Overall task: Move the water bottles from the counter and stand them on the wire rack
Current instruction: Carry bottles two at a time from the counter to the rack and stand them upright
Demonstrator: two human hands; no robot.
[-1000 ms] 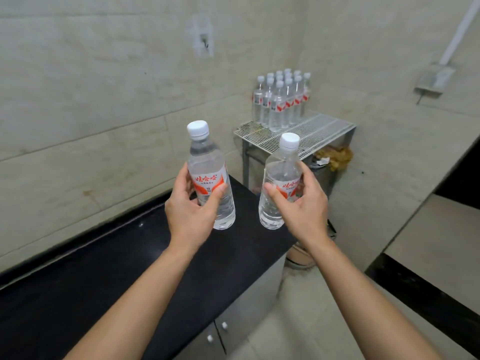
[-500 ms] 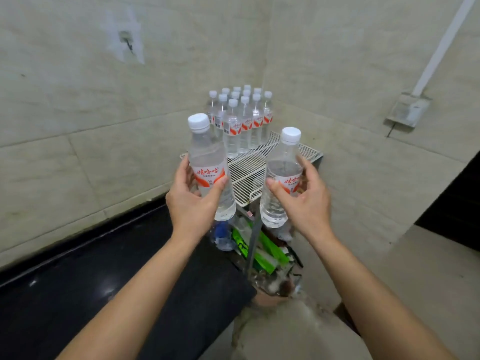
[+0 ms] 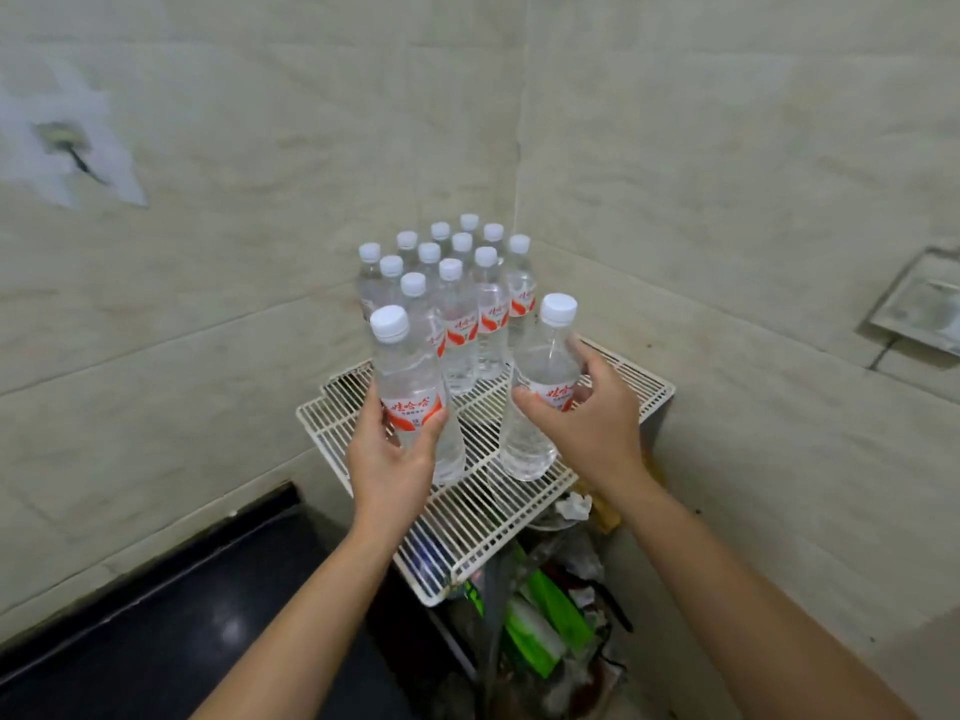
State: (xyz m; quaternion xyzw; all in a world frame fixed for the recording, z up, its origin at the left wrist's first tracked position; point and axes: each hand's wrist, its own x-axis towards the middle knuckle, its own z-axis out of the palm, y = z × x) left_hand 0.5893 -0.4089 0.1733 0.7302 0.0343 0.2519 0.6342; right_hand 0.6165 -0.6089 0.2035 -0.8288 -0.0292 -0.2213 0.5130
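My left hand (image 3: 387,462) grips a clear water bottle (image 3: 410,387) with a white cap and red-and-white label, held upright over the front left of the white wire rack (image 3: 467,522). My right hand (image 3: 592,423) grips a second such bottle (image 3: 540,392) upright over the rack's front right; its base sits close to the wires, and whether it touches them I cannot tell. Behind both, several identical bottles (image 3: 462,309) stand in a tight cluster at the rack's back corner against the tiled walls.
The black counter (image 3: 171,631) lies at lower left, ending just short of the rack. Below the rack is a bin of green and mixed rubbish (image 3: 545,621). Tiled walls meet in a corner behind the rack. A metal plate (image 3: 919,304) hangs on the right wall.
Both hands have carried their bottles from above the counter forward to above the wire rack and lowered them toward its front. The view has closed in on the rack.
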